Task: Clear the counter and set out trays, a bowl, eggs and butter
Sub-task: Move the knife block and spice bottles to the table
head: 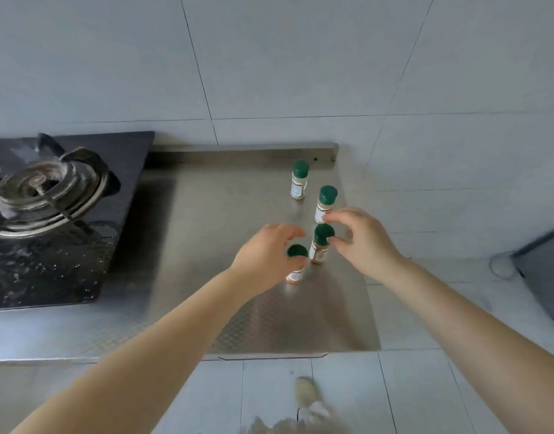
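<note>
Four small clear spice jars with green caps (299, 180) (325, 203) (320, 247) (296, 266) stand at centre frame on one steel counter (238, 214), with one black gas burner (47, 192) at left, and two bare hands (266, 258) (363, 242).

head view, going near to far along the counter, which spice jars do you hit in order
Nearest spice jar, gripped by the left hand → second jar, beside the right hand → third jar → farthest jar, near the backsplash.
</note>
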